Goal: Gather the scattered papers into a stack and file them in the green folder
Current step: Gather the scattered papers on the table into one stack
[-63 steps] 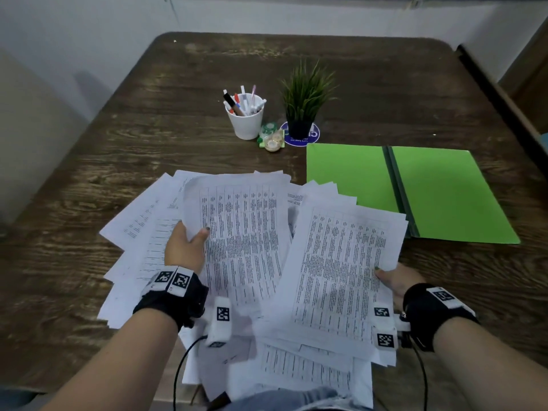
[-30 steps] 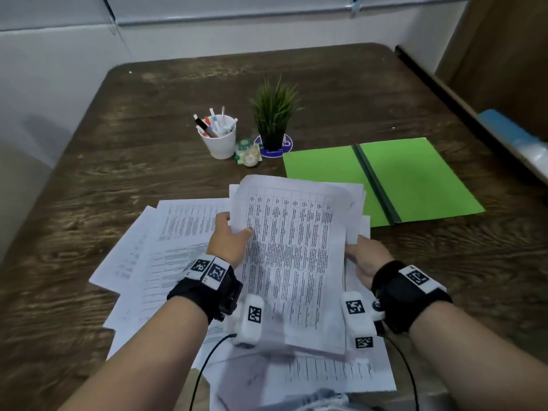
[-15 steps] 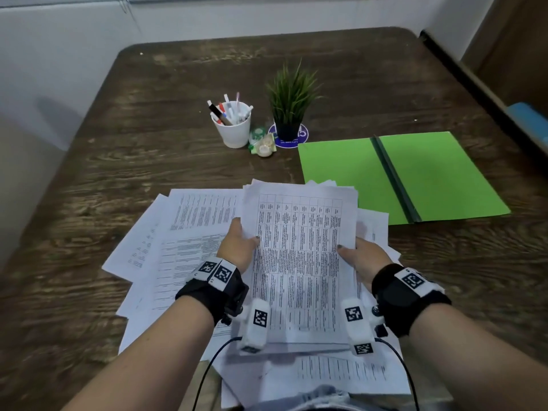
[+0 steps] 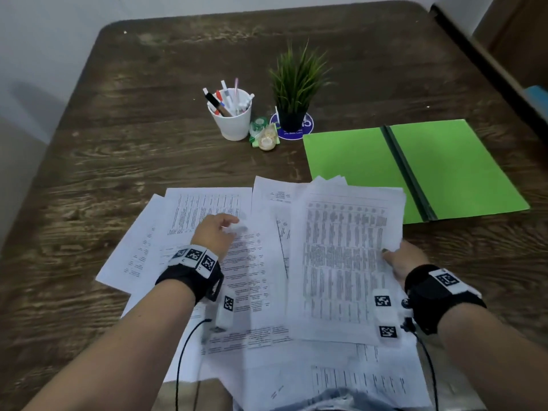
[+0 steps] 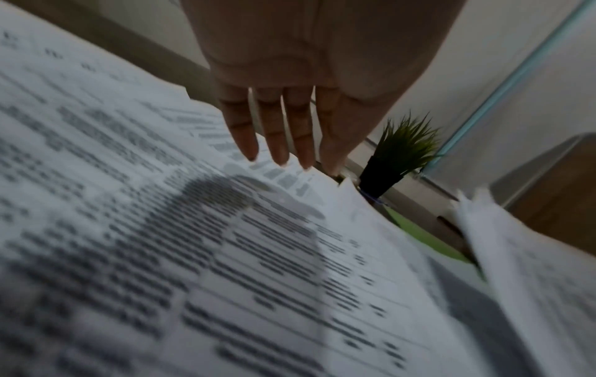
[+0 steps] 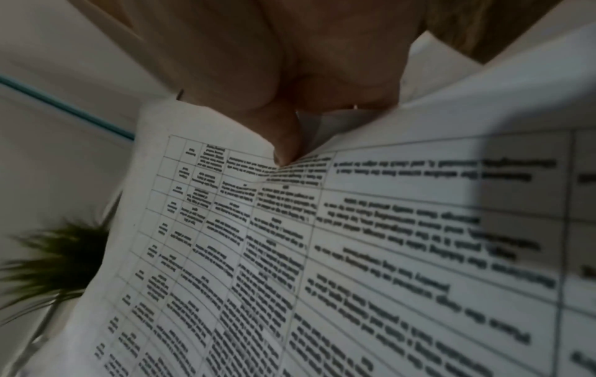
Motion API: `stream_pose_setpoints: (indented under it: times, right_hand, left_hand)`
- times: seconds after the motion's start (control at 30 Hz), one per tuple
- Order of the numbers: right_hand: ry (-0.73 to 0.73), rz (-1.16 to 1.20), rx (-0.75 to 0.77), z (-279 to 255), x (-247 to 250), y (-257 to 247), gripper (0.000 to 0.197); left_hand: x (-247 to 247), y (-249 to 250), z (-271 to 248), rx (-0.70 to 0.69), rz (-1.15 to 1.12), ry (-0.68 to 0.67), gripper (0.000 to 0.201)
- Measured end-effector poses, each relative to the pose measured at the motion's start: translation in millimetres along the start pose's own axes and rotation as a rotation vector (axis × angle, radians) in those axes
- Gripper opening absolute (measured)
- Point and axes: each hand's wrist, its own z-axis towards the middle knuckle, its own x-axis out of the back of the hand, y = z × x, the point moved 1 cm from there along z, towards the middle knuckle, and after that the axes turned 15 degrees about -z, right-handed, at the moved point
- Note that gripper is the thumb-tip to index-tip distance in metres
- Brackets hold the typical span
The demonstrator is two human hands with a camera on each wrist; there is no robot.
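Your right hand (image 4: pixel 404 262) grips the right edge of a partly gathered stack of white printed sheets (image 4: pixel 344 262), thumb (image 6: pixel 283 142) pressed on the top page and the other fingers hidden beneath it. Your left hand (image 4: pixel 215 232) is released, its fingers (image 5: pixel 274 132) straight and reaching over the loose white printed papers (image 4: pixel 207 209) fanned across the left side of the dark wooden table (image 4: pixel 118 129); whether the fingertips already touch the sheet below, the pictures do not settle. More sheets lie under the held stack and spill toward the near table edge. The open green card folder (image 4: pixel 415 170) lies flat to the right, its near-left corner tucked just under the far edge of the stack. Beyond the papers stand a white cup of pens (image 4: pixel 232 117) and a small potted grass plant (image 4: pixel 295 93), well apart from your hands. The gathering looks about half done. To do this step well, lay your left palm flat on the loose sheets and sweep them toward the stack instead of picking them up singly, so none crease or slide off the table. Keep the right grip firm but low, letting the stack rest on the table while new pages slide underneath or on top. Square the edges by tapping them on the wood before you move to the folder.
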Motion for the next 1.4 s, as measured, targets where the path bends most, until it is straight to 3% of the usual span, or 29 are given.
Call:
stream_pose_setpoints:
  times: [0.13,0.27,0.43,0.57,0.67,0.73,0.8,0.97,1.03,1.07,1.13,1.27,1.4]
  right_hand:
    - [-0.012,0.007,-0.043,14,2,22,0.031]
    - [-0.013,0.102,-0.066,31,-9,37,0.028]
    - [-0.023,0.069,-0.082,35,-5,37,0.033]
    - [-0.038,0.18,-0.074,51,-13,50,0.038]
    - [-0.1,0.394,-0.065,53,-14,57,0.064]
    - [-0.149,0.607,-0.058,49,-12,59,0.039]
    - [-0.212,0.727,-0.045,50,-12,65,0.039]
    - [-0.212,0.808,-0.055,49,-10,78,0.055]
    - [-0.242,0.793,-0.049,47,-10,84,0.081]
    - [-0.254,0.793,-0.044,49,-10,86,0.075]
    - [-0.249,0.785,-0.047,48,-11,85,0.039]
    - [-0.168,0.716,-0.053,54,-16,86,0.042]
    - [-0.192,0.687,-0.029,59,-19,86,0.044]
  left_hand:
    - [17,-9,25,0.074,0.444,-0.105,0.055]
    - [22,-14,36,0.041,0.643,-0.201,0.071]
    - [19,-12,41,0.057,0.655,-0.318,0.052]
    - [22,-11,37,-0.022,0.599,-0.239,0.027]
    - [29,-7,29,0.025,0.467,-0.178,0.011]
    - [34,-2,23,0.052,0.371,-0.137,0.009]
    - [34,6,15,0.044,0.357,-0.163,0.005]
    - [6,22,-9,-0.007,0.411,-0.32,0.045]
    - [-13,23,-12,-0.028,0.45,-0.379,0.045]
    - [-23,24,-12,-0.042,0.476,-0.407,0.045]
    - [-41,24,-14,-0.086,0.573,-0.437,0.041]
    - [-63,22,-17,-0.168,0.795,-0.388,0.034]
    - [-65,20,-15,-0.135,0.853,-0.359,0.04]
